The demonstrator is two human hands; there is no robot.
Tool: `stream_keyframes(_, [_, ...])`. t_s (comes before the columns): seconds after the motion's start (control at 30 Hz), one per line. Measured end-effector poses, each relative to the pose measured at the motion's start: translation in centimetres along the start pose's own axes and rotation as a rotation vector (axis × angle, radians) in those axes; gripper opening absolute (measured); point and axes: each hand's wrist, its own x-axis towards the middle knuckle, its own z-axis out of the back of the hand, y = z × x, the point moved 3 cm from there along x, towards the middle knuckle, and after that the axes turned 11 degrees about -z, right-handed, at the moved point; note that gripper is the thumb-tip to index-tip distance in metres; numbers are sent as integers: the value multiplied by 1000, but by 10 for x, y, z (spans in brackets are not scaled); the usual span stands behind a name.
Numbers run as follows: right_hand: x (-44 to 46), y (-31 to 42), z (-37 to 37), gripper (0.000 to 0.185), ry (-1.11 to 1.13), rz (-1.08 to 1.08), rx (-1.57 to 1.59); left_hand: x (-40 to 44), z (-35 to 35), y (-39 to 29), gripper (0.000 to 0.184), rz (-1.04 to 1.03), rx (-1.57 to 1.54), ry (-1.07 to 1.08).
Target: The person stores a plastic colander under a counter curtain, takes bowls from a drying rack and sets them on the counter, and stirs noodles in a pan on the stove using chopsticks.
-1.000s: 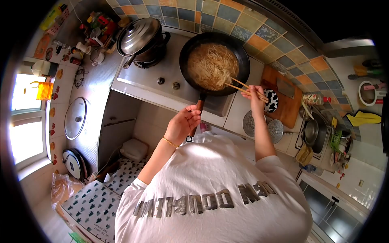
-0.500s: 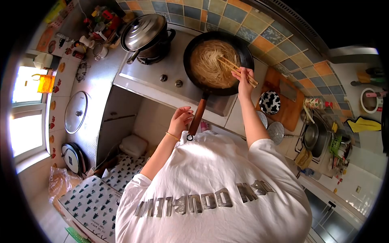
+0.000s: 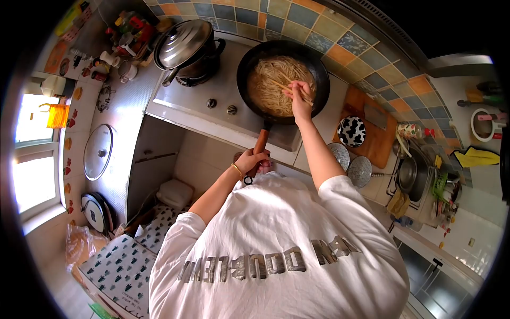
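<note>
Pale noodles in brown liquid (image 3: 273, 80) fill a black wok (image 3: 317, 66) on the stove. My right hand (image 3: 300, 100) is above the near right part of the wok, closed on a pair of wooden chopsticks (image 3: 278, 84) whose tips reach the noodles. The wok's wooden handle (image 3: 261, 141) points toward my body. My left hand (image 3: 252, 160) is wrapped round the handle's lower part, above a metal ring (image 3: 247, 180) at its end.
Left on the stove (image 3: 180, 102) stands a lidded pot (image 3: 186, 48). To the right are a cow-patterned bowl (image 3: 351, 131), a wooden board with a cleaver (image 3: 376, 117), two mesh strainers (image 3: 359, 171) and a sink (image 3: 419, 173). A glass lid (image 3: 99, 153) leans at the left.
My left hand, earlier open beside the wok handle, has closed round it. My right hand has moved left over the wok with the chopsticks, and the noodles have shifted.
</note>
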Motion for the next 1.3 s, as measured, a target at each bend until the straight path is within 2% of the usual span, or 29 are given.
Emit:
stream_keyframes(0.27, [-44,14,29,20,40,-53,-81,-3,-1,-4,28,20,-4,2])
stream_keyframes(0.67, [-84,46,73,16,-50,-139,-180,-6,-3,-7,28,27,-1,-11])
stream_keyframes(0.9, [-88,88,101,15,-145,-134,-301,-6,-3,-8,28,38,6,-11])
stream_keyframes(1.07, [-80,120,104,21,-186,-41,-296,-5,-1,-5,30,27,7,-11])
stream_keyframes(1.17, [-69,117,102,22,-164,33,-304,-4,0,-4,31,18,5,-9])
stream_keyframes(1.3, [-66,104,91,19,-159,2,-456,-1,2,-1,31,-2,14,-3])
